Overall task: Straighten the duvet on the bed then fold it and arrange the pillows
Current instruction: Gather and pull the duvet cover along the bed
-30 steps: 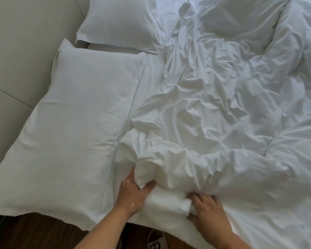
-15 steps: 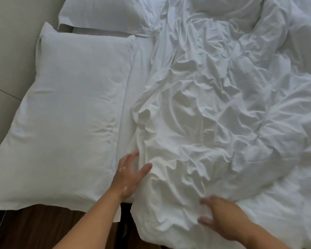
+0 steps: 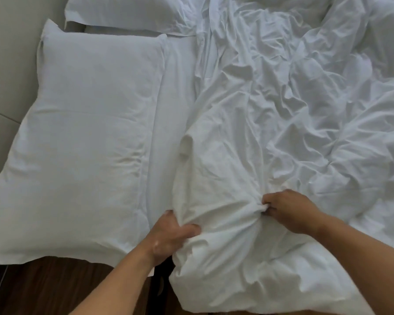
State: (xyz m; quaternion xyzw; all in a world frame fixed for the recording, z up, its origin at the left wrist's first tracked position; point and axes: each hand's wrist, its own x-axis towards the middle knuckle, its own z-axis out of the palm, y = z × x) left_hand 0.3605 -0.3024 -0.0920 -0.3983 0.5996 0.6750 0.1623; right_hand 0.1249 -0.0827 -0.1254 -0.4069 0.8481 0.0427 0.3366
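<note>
At your far left a pale padded panel runs beside the bed, and dark wooden floor shows along the bottom edge. Next to the panel lies the near pillow, flat and fairly smooth, with its lower edge hanging over the side of the bed. Above it, the far pillow sits at the top of the view, partly cut off. Between the near pillow and the bedding you can see a bare strip of sheet.

Your left hand comes in from below, right at the gap between that pillow and the duvet. Its fingers are curled round the duvet's left-hand edge. One lies across the top of the cloth and the others are tucked under the fold, so the fabric bunches up against your palm.

The duvet corner bulges between your two hands and drapes off the bed toward you. Creases fan out from both grips.

Your right hand rests on top of the duvet, further right and a little higher. Its fingers are drawn tight together, pinching a small gathered tuft of cloth at their tips.

Past that hand, the rest of the duvet spreads to the right and top edges of the view, heaped and heavily wrinkled, and it covers that whole side of the bed.
</note>
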